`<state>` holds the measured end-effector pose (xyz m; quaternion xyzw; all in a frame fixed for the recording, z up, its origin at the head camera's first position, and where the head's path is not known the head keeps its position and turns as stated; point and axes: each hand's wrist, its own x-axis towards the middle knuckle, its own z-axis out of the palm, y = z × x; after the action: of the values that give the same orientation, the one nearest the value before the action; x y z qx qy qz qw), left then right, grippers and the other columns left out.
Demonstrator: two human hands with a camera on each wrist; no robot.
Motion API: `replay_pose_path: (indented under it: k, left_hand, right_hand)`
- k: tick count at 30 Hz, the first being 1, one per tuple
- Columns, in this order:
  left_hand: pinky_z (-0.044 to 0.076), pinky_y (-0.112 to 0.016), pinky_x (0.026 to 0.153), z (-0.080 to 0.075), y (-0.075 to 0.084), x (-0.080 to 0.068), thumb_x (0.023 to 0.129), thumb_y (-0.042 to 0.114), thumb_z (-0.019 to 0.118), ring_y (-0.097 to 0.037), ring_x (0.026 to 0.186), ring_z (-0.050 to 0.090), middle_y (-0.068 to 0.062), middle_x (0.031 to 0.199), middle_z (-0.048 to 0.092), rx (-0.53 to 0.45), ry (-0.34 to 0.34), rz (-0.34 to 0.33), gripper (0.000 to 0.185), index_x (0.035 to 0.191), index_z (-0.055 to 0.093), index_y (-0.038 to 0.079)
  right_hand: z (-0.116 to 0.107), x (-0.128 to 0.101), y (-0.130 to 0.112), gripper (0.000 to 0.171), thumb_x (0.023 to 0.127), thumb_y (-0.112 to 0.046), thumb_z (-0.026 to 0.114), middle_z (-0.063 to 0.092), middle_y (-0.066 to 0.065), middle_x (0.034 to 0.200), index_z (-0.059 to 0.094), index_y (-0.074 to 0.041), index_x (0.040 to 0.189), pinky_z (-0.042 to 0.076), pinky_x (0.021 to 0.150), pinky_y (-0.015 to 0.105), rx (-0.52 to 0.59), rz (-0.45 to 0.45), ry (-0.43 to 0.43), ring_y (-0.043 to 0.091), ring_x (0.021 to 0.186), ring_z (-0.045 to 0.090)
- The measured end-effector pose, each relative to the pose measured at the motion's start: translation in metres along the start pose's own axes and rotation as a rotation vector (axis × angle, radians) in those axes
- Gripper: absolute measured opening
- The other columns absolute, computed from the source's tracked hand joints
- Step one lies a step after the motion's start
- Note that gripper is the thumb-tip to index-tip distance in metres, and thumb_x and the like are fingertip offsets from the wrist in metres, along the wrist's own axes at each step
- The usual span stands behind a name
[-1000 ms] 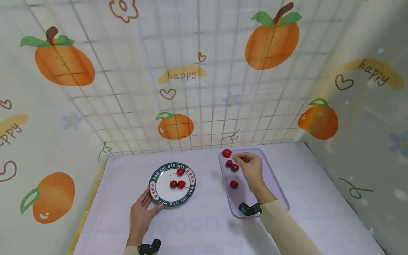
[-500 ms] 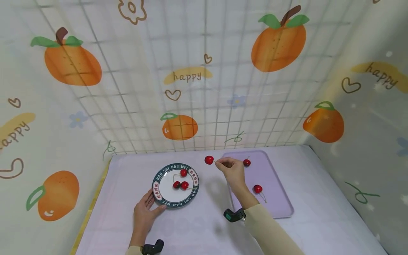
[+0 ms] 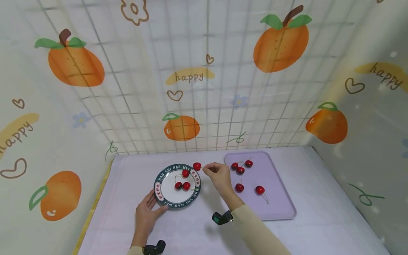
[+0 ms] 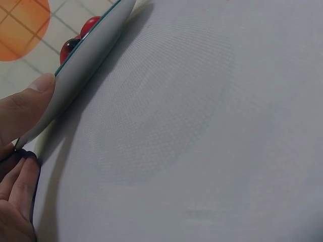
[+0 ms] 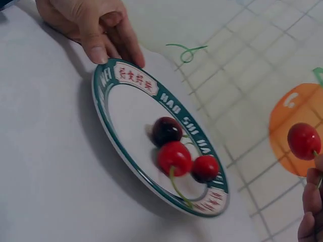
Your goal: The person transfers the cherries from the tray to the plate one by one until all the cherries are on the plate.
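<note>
My right hand [image 3: 219, 177] pinches a red cherry [image 3: 197, 166] by its stem, above the right part of the rim of a round plate [image 3: 158, 193]. The plate is white with a green lettered rim. My left hand [image 3: 146, 211] rests against the plate's near-left edge, its thumb and fairly straight fingers spread along the rim. On the plate lie a bright red cherry [image 5: 174, 159], a dark cherry [image 5: 167, 131] and another red cherry [image 5: 205, 169]. In the left wrist view the plate's rim hides most of these cherries [image 4: 69, 50].
A lilac tray [image 3: 274, 202] at the right holds several cherries, among them a stemmed cherry [image 3: 259, 190]. White cloth [image 3: 191, 233] covers the table. A fruit-patterned curtain [image 3: 143, 120] hangs behind and at both sides.
My right hand has lifted a cherry from the tray by its stem and carried it left to the plate's rim. My left hand has stayed at the plate.
</note>
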<state>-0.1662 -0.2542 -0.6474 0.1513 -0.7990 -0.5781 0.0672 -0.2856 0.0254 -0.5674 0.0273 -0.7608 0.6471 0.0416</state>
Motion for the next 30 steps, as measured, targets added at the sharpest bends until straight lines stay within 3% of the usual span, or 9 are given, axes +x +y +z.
replay_pose_path:
  k: [8,21,30]
  left_hand:
    - [0.045,-0.027,0.117,-0.001,-0.003,0.002,0.073,0.016,0.097,-0.034,0.148,0.045,-0.019,0.162,0.043,-0.037,0.005,0.006,0.102,0.158,0.042,0.002]
    - [0.046,-0.027,0.116,0.0,-0.006,0.004,0.072,0.018,0.097,-0.033,0.146,0.048,-0.019,0.161,0.045,-0.044,0.003,0.01,0.102,0.158,0.044,0.003]
    - [0.047,-0.027,0.116,0.0,-0.007,0.003,0.073,0.016,0.097,-0.034,0.146,0.048,-0.019,0.16,0.046,-0.05,0.014,0.018,0.101,0.157,0.044,0.003]
  right_hand:
    - [0.025,0.0,0.011,0.004,0.092,-0.007,0.082,0.074,0.003,0.084,0.08,-0.005,0.089,0.053,0.061,0.019,-0.095,0.01,-0.01,0.018,0.079,0.062]
    - [0.041,0.0,0.032,0.005,0.091,-0.008,0.082,0.068,0.0,0.076,0.08,-0.006,0.088,0.05,0.055,0.02,-0.244,-0.009,-0.067,0.018,0.075,0.057]
    - [0.054,0.003,0.042,0.006,0.092,-0.005,0.08,0.072,0.001,0.082,0.078,-0.007,0.086,0.058,0.061,0.019,-0.331,-0.064,-0.104,0.015,0.075,0.06]
